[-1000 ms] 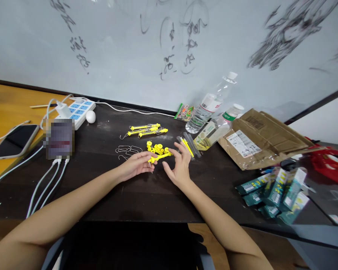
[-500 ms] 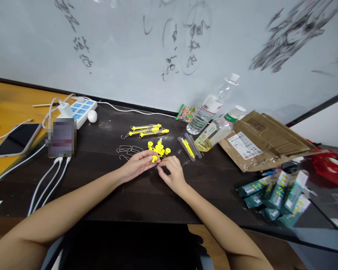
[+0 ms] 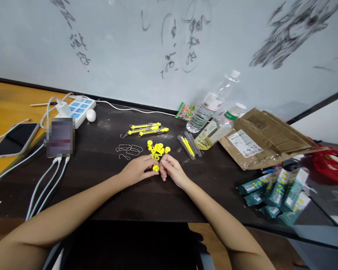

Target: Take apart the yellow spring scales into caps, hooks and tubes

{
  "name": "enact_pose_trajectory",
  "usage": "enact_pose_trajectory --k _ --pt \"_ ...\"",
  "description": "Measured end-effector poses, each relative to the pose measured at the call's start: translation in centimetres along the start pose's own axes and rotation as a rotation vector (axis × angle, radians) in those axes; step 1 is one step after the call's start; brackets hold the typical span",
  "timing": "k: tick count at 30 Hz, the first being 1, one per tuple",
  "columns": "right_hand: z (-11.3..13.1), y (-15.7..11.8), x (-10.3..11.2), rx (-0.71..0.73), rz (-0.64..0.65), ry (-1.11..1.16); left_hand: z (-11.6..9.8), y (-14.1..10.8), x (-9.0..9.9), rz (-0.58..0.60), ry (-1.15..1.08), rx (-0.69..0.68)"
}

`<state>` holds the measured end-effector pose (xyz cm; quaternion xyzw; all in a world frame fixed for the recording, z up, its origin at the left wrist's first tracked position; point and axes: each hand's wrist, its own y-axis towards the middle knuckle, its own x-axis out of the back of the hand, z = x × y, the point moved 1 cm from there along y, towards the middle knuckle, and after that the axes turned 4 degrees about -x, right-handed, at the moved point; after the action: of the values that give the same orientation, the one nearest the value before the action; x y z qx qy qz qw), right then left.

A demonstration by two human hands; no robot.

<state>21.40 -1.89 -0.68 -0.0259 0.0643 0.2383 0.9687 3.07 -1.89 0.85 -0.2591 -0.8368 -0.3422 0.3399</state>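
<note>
My left hand [image 3: 139, 170] is closed in a pinch on a small round yellow plastic cap [image 3: 156, 168]. Close beside it, my right hand [image 3: 172, 170] has its thumb and fingers pressed together; anything between them is too small to make out. Just beyond the fingertips lies a pile of yellow plastic caps [image 3: 159, 147]. Bent wire hooks [image 3: 129, 149] rest to the left of the pile. Farther back are several tubular spring scales [image 3: 146, 129] with yellow ends and metal hooks. Clear tubes with yellow strips [image 3: 188, 145] lie to the right.
Two plastic bottles, a water bottle [image 3: 205, 107] and a green-labelled bottle [image 3: 218, 129], stand near a snack packet [image 3: 185, 111]. A cardboard parcel [image 3: 259, 138] and green boxes [image 3: 276, 193] sit at right. Left are a power strip [image 3: 83, 110], a cabled device [image 3: 60, 137] and a phone [image 3: 15, 139].
My left hand has rolled over so its back faces up, and the yellow cap in it has come lower. My right hand has stayed close by, its fingers turned slightly.
</note>
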Motion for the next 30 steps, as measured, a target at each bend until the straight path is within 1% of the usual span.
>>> enact_pose_trajectory --k 4,9,14,16,18,21,24,27,30 --pt "-0.5 0.0 -0.1 -0.068 0.060 0.004 -0.2 0.2 0.2 0.008 0.060 -0.111" --pt "-0.8 -0.1 -0.1 -0.100 0.075 0.000 -0.2 0.2 -0.1 0.058 0.083 -0.168" --pt "-0.7 -0.2 0.0 -0.094 0.069 0.059 -0.5 0.1 0.0 0.056 0.232 -0.209" --pt "-0.7 -0.2 0.0 -0.090 0.053 0.031 -0.6 0.1 0.1 0.081 0.282 -0.200" --pt "-0.6 -0.2 0.0 -0.098 0.040 -0.023 -0.7 0.1 0.2 0.102 0.286 -0.179" --pt "-0.6 -0.1 0.0 -0.125 0.052 -0.075 -0.7 0.1 0.3 0.139 0.212 -0.140" --pt "-0.6 -0.1 0.1 -0.124 0.084 -0.138 -0.5 0.2 0.2 0.201 0.160 -0.111" --pt "-0.6 -0.1 0.2 -0.082 0.130 -0.256 -0.1 0.1 -0.1 0.246 0.172 -0.039" --pt "-0.4 -0.3 0.1 -0.061 0.173 -0.342 0.5 0.0 -0.4 0.221 0.155 0.059"
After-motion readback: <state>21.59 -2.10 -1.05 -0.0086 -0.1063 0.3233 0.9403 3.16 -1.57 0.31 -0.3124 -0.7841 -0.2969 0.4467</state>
